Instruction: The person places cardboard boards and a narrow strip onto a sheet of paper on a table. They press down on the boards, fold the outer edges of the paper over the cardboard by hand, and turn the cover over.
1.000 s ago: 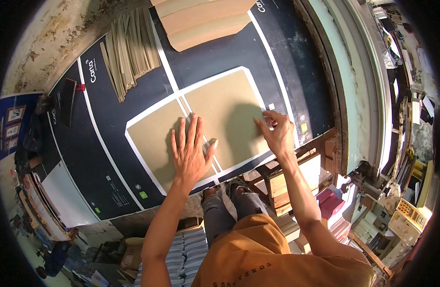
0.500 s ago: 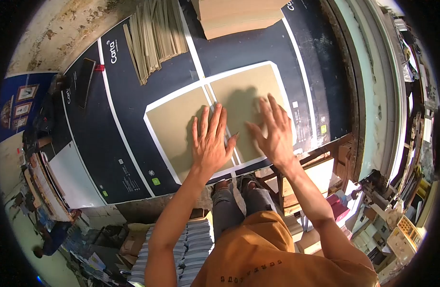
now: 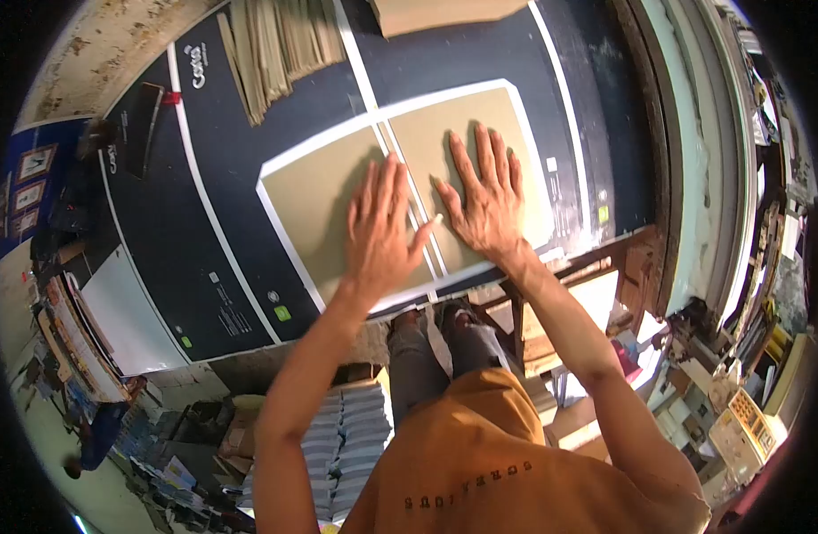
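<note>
Two tan boards lie side by side on a white sheet [image 3: 538, 209] with trimmed corners. A narrow strip with white gaps runs between them. On the left board [image 3: 306, 200] my left hand [image 3: 379, 222] rests near the strip, fingers extended, holding nothing. My right hand [image 3: 489, 196] is spread over the right board [image 3: 427, 120], palm down, also holding nothing. The sheet lies on a dark table covering [image 3: 222, 187] with white lines and printed labels.
Thin tan strips [image 3: 280, 53] lie in a bundle at the table's back left. A tan stack [image 3: 444, 13] stands at the back. A dark tool [image 3: 145, 129] lies far left, and a person [image 3: 97, 440] is at lower left.
My right hand, earlier raised with fingers curled near the right edge, now lies flat and spread on the right board. My left hand remains over the left board near the strip.
</note>
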Demonstrator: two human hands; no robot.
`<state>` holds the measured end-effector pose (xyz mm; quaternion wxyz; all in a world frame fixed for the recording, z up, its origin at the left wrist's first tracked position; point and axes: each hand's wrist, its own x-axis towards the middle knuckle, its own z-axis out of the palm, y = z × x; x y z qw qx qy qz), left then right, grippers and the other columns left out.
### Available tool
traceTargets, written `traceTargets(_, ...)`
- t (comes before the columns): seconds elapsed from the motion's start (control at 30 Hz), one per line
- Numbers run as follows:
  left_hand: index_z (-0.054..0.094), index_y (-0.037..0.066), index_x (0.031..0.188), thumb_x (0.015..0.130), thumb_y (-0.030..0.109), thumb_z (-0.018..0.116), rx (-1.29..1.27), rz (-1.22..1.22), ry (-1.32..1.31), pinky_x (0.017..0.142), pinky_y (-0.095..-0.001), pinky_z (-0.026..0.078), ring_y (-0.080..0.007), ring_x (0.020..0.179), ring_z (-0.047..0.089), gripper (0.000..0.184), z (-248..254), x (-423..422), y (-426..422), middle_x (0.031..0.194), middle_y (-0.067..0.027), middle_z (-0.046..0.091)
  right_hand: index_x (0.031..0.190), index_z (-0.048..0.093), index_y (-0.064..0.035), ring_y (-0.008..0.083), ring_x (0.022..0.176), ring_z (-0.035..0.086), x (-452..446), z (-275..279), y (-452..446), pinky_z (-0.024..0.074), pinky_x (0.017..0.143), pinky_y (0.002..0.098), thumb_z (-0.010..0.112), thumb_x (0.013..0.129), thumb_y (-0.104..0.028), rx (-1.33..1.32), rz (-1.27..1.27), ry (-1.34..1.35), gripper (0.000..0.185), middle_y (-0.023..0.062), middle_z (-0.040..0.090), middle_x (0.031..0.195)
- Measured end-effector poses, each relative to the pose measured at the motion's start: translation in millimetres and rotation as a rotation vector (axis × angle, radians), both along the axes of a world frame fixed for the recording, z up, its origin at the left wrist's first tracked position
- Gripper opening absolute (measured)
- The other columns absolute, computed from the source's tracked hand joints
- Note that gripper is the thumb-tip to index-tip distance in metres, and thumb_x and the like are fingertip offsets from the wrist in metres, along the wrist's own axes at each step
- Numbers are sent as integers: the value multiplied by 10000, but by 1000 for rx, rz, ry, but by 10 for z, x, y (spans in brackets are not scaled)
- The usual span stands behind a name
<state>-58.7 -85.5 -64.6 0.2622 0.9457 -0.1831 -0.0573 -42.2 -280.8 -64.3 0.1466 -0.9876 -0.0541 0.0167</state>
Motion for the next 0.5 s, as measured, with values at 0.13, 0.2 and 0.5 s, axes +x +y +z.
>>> traceTargets(0.13,301,-12,1593,954,568,567,71,-89,-45,1231,-541,215,-383,1549,235,904,-8,38,131,1683,-170,257,1601,377,-235,408,1540,245,-10,-56,-1,208,1215,612,506,1011,-516,9,0,-54,666,164,247,1685)
traceTargets(0.2,308,-14,1591,954,634,515,113,-106,-84,1230,-548,211,-385,1548,238,932,-44,38,129,1678,-168,272,1598,381,-235,401,1542,243,-13,-46,6,212,1216,609,508,1010,-518,4,-2,-55,665,161,250,1684)
traceTargets(0.5,316,-4,1592,931,580,574,116,-100,-92,1246,-536,186,-357,1562,216,920,-48,31,114,1684,-155,266,1595,382,-235,385,1539,257,-14,-22,30,222,1217,610,524,1003,-506,-6,-17,-65,666,153,267,1676)
